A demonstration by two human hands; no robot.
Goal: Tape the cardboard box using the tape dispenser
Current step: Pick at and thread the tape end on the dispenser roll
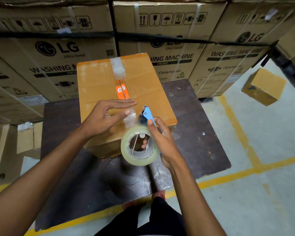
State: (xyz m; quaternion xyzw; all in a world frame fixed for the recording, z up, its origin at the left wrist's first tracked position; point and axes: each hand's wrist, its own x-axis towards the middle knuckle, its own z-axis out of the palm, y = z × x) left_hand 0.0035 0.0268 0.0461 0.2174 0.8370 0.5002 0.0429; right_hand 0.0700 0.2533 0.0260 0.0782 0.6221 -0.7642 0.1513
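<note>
Stacked washing-machine cartons [54, 53] wall in a dark table [194, 133] on a grey floor with yellow lines. The box [99, 86] stands on the table, clear tape [117, 68] over the far part of its seam. The left hand [106, 118] lies over the near top, fingers straight and together, thumb on a crumpled tape end. The right hand [162, 142] grips the blue dispenser [147, 116] just above the box's near edge. Its roll [140, 145] hides most of the frame; fingertips show through the core.
</note>
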